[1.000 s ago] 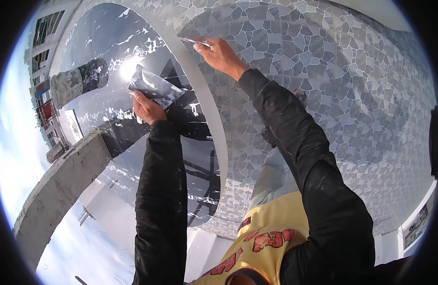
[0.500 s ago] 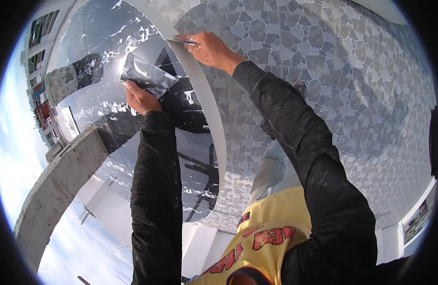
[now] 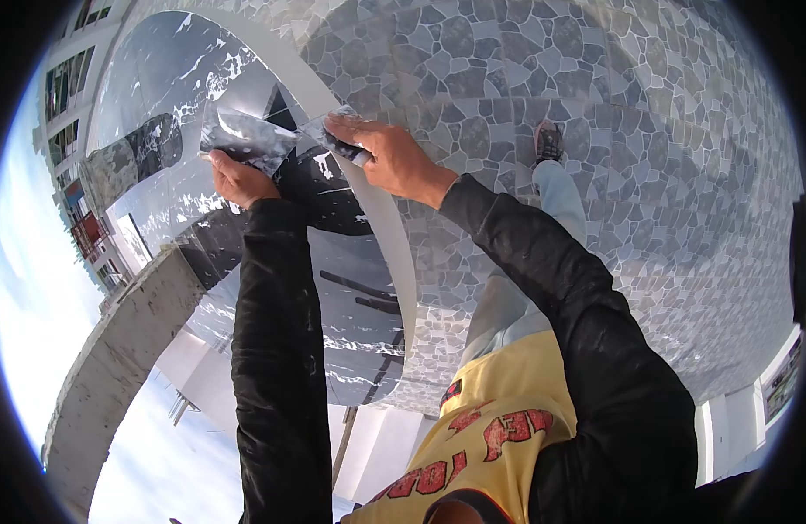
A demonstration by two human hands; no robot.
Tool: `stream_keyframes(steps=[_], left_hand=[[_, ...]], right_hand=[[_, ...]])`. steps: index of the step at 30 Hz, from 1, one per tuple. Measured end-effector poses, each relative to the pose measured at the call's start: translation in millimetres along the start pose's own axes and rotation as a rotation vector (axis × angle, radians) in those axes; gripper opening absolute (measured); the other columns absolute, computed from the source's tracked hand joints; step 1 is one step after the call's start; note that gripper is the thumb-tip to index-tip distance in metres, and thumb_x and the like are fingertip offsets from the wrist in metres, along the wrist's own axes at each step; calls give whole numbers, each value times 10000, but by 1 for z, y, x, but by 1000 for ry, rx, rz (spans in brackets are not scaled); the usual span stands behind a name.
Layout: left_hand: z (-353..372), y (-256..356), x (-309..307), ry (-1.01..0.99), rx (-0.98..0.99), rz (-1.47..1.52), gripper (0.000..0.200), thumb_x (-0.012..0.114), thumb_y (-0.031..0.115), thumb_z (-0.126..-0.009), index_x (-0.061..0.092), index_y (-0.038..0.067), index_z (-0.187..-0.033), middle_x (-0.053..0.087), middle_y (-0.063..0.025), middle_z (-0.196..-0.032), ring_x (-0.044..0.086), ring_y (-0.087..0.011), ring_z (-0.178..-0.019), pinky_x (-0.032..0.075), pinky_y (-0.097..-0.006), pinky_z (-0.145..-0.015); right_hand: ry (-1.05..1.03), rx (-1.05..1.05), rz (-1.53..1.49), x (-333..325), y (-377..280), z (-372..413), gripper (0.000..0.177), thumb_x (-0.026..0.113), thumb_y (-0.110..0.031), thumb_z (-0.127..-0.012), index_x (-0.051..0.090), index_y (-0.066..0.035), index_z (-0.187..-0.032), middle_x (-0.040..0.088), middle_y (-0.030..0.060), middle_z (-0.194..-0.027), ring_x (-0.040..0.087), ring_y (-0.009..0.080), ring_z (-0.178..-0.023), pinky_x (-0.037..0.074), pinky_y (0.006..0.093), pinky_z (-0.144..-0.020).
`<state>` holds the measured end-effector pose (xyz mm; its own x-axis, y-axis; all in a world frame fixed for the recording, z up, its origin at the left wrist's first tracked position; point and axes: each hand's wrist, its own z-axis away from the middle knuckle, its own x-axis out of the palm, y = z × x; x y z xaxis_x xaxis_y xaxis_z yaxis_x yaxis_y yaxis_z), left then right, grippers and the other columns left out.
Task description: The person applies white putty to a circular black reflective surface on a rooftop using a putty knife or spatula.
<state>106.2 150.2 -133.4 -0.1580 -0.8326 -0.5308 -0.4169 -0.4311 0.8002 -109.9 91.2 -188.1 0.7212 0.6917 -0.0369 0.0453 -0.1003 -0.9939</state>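
My left hand (image 3: 241, 179) is closed on the near edge of a shiny, smeared rectangular metal plate (image 3: 246, 140), thumb on top. In my right hand (image 3: 390, 157) is a putty knife (image 3: 320, 135); its blade points left and meets or overlaps the plate's right end. Whether the two touch is hard to tell. Both hands are above a glossy dark marble-patterned slab (image 3: 351, 271) with white veins. A pale edge strip (image 3: 381, 210) borders the slab, and my right hand is just over it.
Stone-patterned floor tiles (image 3: 630, 236) spread to the right, where my shoe (image 3: 549, 140) stands. A bare concrete ledge (image 3: 115, 349) curves away at lower left. Buildings (image 3: 67, 79) and sky lie beyond the slab's far side.
My right hand has come down from the pale edge, bringing the putty knife to the plate. My left hand and the plate have shifted slightly left. My shoe now shows on the tiles.
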Motion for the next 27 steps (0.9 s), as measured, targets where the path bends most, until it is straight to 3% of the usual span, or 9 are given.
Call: stream_keyframes(steps=[7,9,11,13,14,16,19,21,27], left_hand=[[2,4,1,7,-36,-35,523,407,391,-1037,620,-72,-921,562,-51,-807,457,-149,-746,401,-311,-687],[4,5,0,0,-44,-61,532,406,395,-1036,623,-82,-944,570,-61,-826,465,-158,-762,405,-314,-702],[0,4,0,-9,-41,-81,542,404,399,-1035,625,-91,-966,577,-72,-846,474,-167,-777,410,-318,-718],[-2,-2,-1,18,-77,-119,554,413,409,-1028,627,-102,-1031,605,-111,-913,501,-190,-827,424,-332,-762],[-4,-5,-2,18,-94,-134,566,421,420,-1021,622,-107,-1069,621,-140,-970,516,-204,-865,433,-343,-802],[0,0,-1,22,-81,-137,568,421,418,-1021,619,-111,-1080,625,-147,-989,520,-207,-878,435,-345,-816],[-1,-1,1,41,-60,-151,570,421,413,-1023,614,-119,-1091,628,-150,-997,522,-211,-884,436,-346,-827],[-3,-5,-2,34,-85,-182,577,424,416,-1025,610,-124,-1106,627,-151,-999,522,-214,-889,435,-344,-838],[-7,-11,-4,46,-81,-224,594,419,420,-1028,602,-139,-1111,631,-174,-992,531,-234,-874,432,-352,-810]], right_hand=[[27,35,-57,11,-13,62,693,503,130,-721,515,-80,-1382,507,129,-1415,471,263,-1324,388,374,-1120],[-101,111,-93,1,-14,83,695,553,124,-740,508,-103,-1396,485,118,-1440,454,254,-1343,347,353,-1151],[-114,71,-37,-22,-12,86,629,574,86,-777,526,-97,-1376,540,121,-1390,521,271,-1281,414,347,-1092],[-255,317,26,-49,-3,68,493,557,52,-833,582,-78,-1307,630,130,-1241,617,291,-1106,504,361,-938],[-62,273,110,-50,10,55,352,532,9,-884,632,-50,-1216,669,133,-1086,641,302,-925,520,384,-790],[91,195,212,-55,34,8,307,528,7,-868,657,-19,-1145,670,171,-1027,644,346,-859,518,406,-771],[94,173,214,-47,73,-56,285,545,-3,-836,666,6,-1094,664,217,-986,643,377,-842,518,422,-766],[36,194,278,-35,88,-84,249,597,-66,-806,678,9,-1029,683,216,-914,665,380,-866,538,449,-771],[-94,125,306,-21,87,-108,277,635,-79,-784,699,-25,-1048,691,199,-830,677,386,-805,547,456,-735]])
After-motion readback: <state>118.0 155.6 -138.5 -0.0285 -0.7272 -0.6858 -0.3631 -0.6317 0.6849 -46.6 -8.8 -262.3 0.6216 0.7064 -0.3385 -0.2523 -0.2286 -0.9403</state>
